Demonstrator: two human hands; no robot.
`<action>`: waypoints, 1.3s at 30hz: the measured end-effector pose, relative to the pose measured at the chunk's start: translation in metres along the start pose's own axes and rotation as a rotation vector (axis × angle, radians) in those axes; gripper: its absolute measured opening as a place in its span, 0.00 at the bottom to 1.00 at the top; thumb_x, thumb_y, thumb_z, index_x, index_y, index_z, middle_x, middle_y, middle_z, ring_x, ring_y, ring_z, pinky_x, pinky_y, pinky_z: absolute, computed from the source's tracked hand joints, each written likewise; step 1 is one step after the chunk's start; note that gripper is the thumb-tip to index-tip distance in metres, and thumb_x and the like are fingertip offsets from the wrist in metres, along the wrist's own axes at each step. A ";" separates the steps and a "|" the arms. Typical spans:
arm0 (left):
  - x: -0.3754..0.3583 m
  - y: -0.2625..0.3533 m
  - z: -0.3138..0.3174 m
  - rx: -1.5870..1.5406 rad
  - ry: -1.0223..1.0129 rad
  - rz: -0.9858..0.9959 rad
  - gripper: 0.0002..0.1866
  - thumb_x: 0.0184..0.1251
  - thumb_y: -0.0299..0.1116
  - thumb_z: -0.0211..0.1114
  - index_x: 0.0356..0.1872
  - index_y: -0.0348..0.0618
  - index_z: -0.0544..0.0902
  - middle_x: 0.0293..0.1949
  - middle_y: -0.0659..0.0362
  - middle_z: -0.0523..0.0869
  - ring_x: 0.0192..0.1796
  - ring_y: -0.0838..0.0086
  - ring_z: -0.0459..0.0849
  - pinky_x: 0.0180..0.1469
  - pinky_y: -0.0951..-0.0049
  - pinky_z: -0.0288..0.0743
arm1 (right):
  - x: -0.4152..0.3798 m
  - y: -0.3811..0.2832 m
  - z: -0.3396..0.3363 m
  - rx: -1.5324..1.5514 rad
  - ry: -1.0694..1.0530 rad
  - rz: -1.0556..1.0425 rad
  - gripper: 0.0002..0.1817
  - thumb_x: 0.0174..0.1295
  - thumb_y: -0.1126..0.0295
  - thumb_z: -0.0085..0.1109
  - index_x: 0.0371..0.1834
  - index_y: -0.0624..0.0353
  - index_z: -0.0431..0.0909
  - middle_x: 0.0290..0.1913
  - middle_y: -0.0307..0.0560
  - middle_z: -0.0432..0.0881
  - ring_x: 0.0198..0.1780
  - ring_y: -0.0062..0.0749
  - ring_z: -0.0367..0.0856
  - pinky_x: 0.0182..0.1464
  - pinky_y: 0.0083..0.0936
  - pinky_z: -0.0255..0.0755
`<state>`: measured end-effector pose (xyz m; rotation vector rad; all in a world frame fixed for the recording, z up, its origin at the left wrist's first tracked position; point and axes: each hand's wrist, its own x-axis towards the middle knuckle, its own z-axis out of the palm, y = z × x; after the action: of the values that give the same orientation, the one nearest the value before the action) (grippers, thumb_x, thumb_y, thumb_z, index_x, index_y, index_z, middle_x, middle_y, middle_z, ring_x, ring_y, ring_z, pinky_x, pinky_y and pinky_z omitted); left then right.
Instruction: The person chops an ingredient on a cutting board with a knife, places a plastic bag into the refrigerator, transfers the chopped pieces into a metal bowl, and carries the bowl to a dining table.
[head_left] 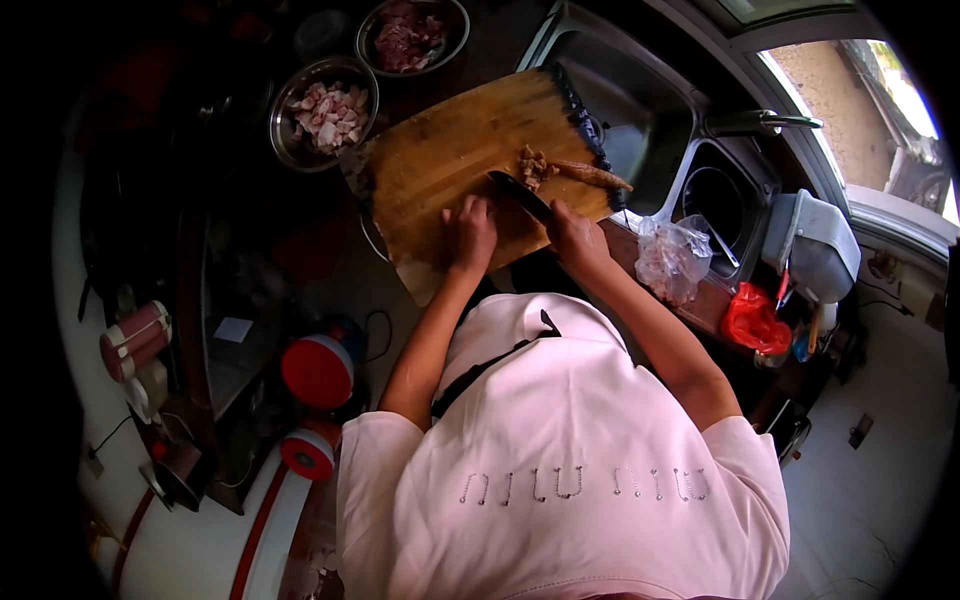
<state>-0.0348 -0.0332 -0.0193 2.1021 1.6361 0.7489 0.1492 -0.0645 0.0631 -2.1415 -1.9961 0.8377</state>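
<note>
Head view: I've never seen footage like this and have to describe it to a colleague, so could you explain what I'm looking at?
There is no machine here, just a person working with bare hands. The single picture comes from a camera worn on the head, looking down, so the pink shirt at the bottom is the wearer's own. The right hand grips a dark-bladed knife. The left hand is at the cutting board with bent fingers; whether it holds anything is unclear. On the board lie chopped brown pieces and a long, tapered brown piece. Beyond it, one metal bowl holds pale pink pieces and another holds redder ones. A sink is to the right.
</note>
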 end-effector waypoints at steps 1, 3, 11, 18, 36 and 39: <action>0.000 0.001 0.002 -0.013 0.007 -0.022 0.03 0.54 0.27 0.63 0.30 0.47 0.79 0.34 0.59 0.79 0.38 0.63 0.78 0.43 0.62 0.63 | -0.005 0.000 -0.004 -0.010 0.029 -0.017 0.08 0.59 0.68 0.52 0.37 0.56 0.65 0.26 0.61 0.79 0.32 0.60 0.79 0.32 0.50 0.70; -0.001 0.003 0.001 0.000 -0.013 -0.044 0.04 0.54 0.28 0.63 0.31 0.47 0.79 0.35 0.59 0.79 0.38 0.64 0.78 0.43 0.62 0.63 | -0.010 0.000 -0.009 -0.028 0.084 -0.052 0.07 0.59 0.69 0.50 0.37 0.57 0.65 0.27 0.61 0.79 0.32 0.58 0.80 0.31 0.49 0.71; -0.002 -0.001 0.004 0.113 -0.075 -0.028 0.07 0.52 0.28 0.63 0.33 0.46 0.80 0.37 0.57 0.80 0.42 0.62 0.79 0.44 0.59 0.65 | 0.007 -0.027 0.012 -0.130 -0.005 0.005 0.06 0.60 0.70 0.47 0.38 0.58 0.65 0.24 0.61 0.79 0.28 0.59 0.80 0.29 0.50 0.72; 0.008 0.007 -0.001 -0.056 -0.110 -0.047 0.07 0.54 0.27 0.61 0.35 0.44 0.80 0.38 0.54 0.80 0.43 0.59 0.79 0.46 0.57 0.66 | 0.024 -0.010 0.015 0.016 0.112 -0.091 0.09 0.62 0.66 0.50 0.40 0.57 0.64 0.25 0.62 0.79 0.29 0.62 0.78 0.30 0.52 0.70; 0.007 -0.009 0.008 -0.231 -0.050 -0.034 0.08 0.50 0.22 0.62 0.34 0.40 0.81 0.38 0.50 0.80 0.44 0.52 0.76 0.48 0.57 0.68 | 0.048 -0.030 0.028 -0.032 0.185 -0.088 0.05 0.58 0.72 0.47 0.37 0.56 0.65 0.27 0.61 0.80 0.30 0.60 0.80 0.31 0.51 0.72; 0.004 -0.005 0.009 -0.383 0.008 -0.157 0.08 0.51 0.20 0.61 0.34 0.38 0.80 0.38 0.49 0.79 0.44 0.52 0.77 0.47 0.59 0.71 | 0.020 -0.016 0.018 -0.111 0.028 -0.025 0.05 0.58 0.71 0.48 0.36 0.57 0.65 0.27 0.61 0.79 0.30 0.60 0.79 0.30 0.51 0.71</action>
<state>-0.0324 -0.0275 -0.0287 1.6868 1.4996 0.9333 0.1268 -0.0482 0.0486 -2.1679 -2.0972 0.7049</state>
